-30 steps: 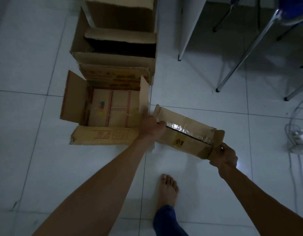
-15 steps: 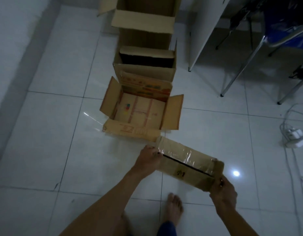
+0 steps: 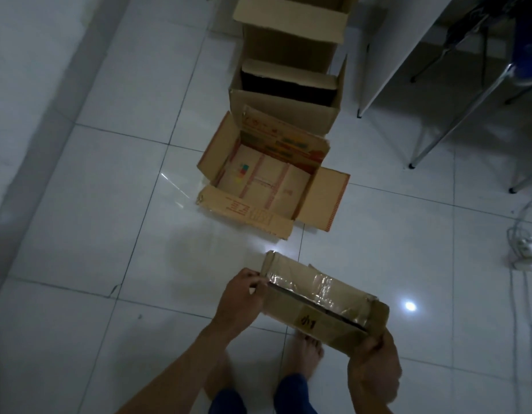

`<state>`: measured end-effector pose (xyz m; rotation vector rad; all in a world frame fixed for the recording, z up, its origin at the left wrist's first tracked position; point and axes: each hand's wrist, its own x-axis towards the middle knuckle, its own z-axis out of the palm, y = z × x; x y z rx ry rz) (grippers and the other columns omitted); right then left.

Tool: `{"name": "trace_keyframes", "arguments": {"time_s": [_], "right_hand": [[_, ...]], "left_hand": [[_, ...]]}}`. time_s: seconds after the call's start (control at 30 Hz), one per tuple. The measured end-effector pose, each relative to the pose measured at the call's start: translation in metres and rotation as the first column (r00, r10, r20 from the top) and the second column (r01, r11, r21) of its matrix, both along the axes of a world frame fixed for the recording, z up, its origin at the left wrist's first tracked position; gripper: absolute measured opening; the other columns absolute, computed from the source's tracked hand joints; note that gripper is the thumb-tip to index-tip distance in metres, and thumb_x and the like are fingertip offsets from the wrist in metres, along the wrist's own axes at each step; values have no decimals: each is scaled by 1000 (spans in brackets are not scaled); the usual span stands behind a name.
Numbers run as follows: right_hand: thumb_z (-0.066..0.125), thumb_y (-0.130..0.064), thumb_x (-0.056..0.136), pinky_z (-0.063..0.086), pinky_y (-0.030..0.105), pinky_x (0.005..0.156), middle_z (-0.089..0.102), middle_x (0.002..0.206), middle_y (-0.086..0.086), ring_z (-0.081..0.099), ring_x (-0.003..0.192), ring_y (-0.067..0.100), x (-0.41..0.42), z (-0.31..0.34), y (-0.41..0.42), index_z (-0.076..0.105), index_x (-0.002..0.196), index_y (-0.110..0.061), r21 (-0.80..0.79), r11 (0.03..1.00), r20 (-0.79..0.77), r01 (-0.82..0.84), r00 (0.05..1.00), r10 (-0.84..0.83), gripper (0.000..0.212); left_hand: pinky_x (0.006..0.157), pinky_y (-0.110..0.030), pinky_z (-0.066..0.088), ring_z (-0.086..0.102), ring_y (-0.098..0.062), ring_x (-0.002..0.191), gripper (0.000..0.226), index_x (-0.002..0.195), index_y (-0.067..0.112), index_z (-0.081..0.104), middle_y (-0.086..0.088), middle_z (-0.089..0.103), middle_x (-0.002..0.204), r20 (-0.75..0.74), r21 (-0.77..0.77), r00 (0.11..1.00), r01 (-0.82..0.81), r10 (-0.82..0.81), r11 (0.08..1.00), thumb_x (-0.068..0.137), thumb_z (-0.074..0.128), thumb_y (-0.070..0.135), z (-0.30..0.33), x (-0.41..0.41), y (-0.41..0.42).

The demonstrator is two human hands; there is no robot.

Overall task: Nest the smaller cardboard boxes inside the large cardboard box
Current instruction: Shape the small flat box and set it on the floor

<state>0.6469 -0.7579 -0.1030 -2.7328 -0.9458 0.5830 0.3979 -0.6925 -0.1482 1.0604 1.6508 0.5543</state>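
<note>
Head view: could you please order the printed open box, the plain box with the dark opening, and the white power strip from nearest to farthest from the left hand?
From the left hand, which grips the taped box:
1. Printed open box, just ahead on the floor.
2. Plain box with the dark opening, behind the printed one.
3. White power strip, far off at the right edge.

Dark handwritten marks on the near face of the taped small box [image 3: 324, 306], too scrawled to read. Red printing on the front flap of the open printed box [image 3: 270, 186], blurred beyond reading; coloured squares and red stripes on its inside bottom, no legible words. Nothing else readable.
</note>
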Motion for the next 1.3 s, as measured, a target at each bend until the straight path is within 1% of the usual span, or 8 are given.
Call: {"name": "trace_keyframes", "arguments": {"time_s": [0.1,0.2,0.3,0.47,0.83,0.97,1.07,1.3], "right_hand": [[39,-45,91,53,55,89,68,122,17,65,107,47,-14,-5,8,60,136,-24,-52,999,-25,-7,1000,6,53],[48,-28,96,54,53,86,69,117,15,65,105,44,-26,-17,30,62,131,-26,-77,997,-51,9,999,-13,38],[46,-30,99,55,53,83,70,111,17,66,99,44,-32,-28,56,63,127,-26,-36,999,-64,24,998,-26,33],[45,-29,100,54,52,84,70,110,17,66,99,44,-20,-33,85,64,126,-26,-8,1000,-37,28,999,-28,32],[44,-29,100,53,53,91,69,119,15,63,110,44,19,-37,140,62,131,-25,-17,999,-11,-31,999,31,36],[45,-28,100,54,53,92,69,121,16,63,111,44,31,-45,157,62,133,-24,-2,998,-12,-65,998,65,37],[46,-27,101,53,53,92,68,124,17,63,112,44,39,-53,166,62,135,-22,-11,996,-23,-90,996,90,38],[47,-24,100,53,53,92,70,122,18,65,110,44,57,-71,175,64,134,-19,-1,992,-53,-125,991,125,38]], "left_hand": [[71,-6,44,60,7,93,20,101,28,77,19,62,102,-72,-13,997,-16,15,1000,96,58,22,-6,-18,-2],[76,-19,49,62,2,92,19,102,23,77,15,62,103,-63,-39,997,-42,40,998,97,59,21,-13,-35,11],[84,-34,56,64,-9,95,18,101,20,77,6,64,107,-65,-49,997,-54,50,997,97,60,21,-14,-44,32],[85,-48,58,67,-21,96,17,97,20,77,1,64,106,-17,-43,996,-89,89,995,97,60,20,-15,-37,53],[90,-35,55,64,-22,103,20,104,17,77,-2,61,113,-11,-82,999,-49,48,995,98,58,21,-22,1,85],[93,-41,55,65,-26,104,19,103,16,75,-6,63,114,5,-96,996,-84,85,992,97,58,21,-27,11,90],[90,-47,56,66,-32,102,19,106,13,73,-11,62,116,7,-113,997,-71,72,991,99,58,22,-31,19,91],[69,-29,50,66,-27,93,20,82,30,61,-10,61,111,-48,-135,999,-31,25,990,100,52,30,-44,36,95]]}}
